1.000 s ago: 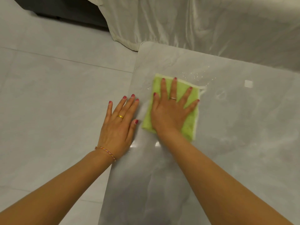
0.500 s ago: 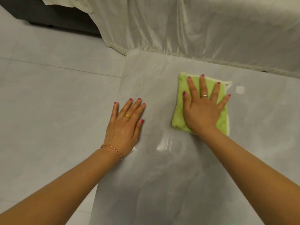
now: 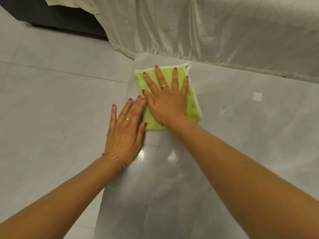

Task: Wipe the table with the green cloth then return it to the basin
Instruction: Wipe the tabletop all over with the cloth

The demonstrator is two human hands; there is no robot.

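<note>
A folded green cloth (image 3: 193,106) with a white hem lies flat near the far left corner of the glossy grey table (image 3: 241,138). My right hand (image 3: 165,102) presses down on it, palm flat and fingers spread, covering most of it. Flat on the table's left edge rests my left hand (image 3: 125,128), holding nothing; its fingertips touch the cloth's left side and the right thumb. No basin is in view.
A white draped sheet (image 3: 207,31) hangs along the table's far edge. Dark furniture (image 3: 60,18) stands at the back left. Grey floor tiles (image 3: 51,109) lie left of the table. A small white square (image 3: 257,96) and faint wet streaks mark the tabletop at right.
My right hand slid the cloth to the right, then back left and farther away to the table's corner beside my left hand. The left hand stayed on the table edge.
</note>
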